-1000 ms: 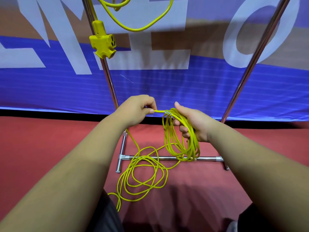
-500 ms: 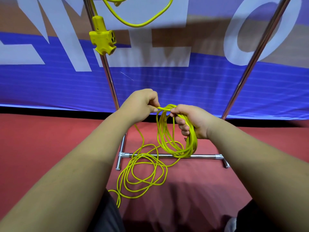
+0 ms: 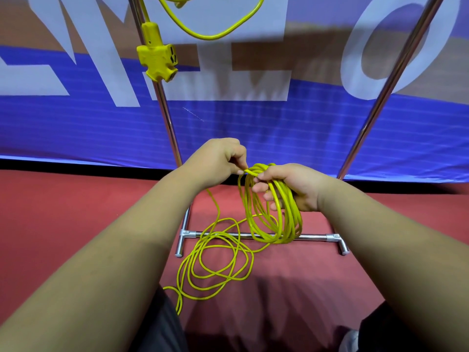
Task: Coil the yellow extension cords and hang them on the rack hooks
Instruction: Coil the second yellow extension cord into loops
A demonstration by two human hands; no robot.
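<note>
Between the two grips, head view: the right grip (image 3: 291,186) is curled through a bundle of finished loops, and the coil (image 3: 284,224) hangs beneath it toward the base bar of the rack (image 3: 312,236). Just beside the right thumb, the left grip (image 3: 220,161) pinches the running strand, feeding a turn. Below the left grip, several slack loops of loose cord (image 3: 215,257) lie on the red floor (image 3: 76,212), tail trailing toward the person's legs. Above the left grip, a second yellow cord (image 3: 210,29) with its outlet block (image 3: 157,59) hangs up the rack, hook out of frame. Judgement: one cord hung; this one roughly half coiled; remaining winding and hanging not yet done
</note>
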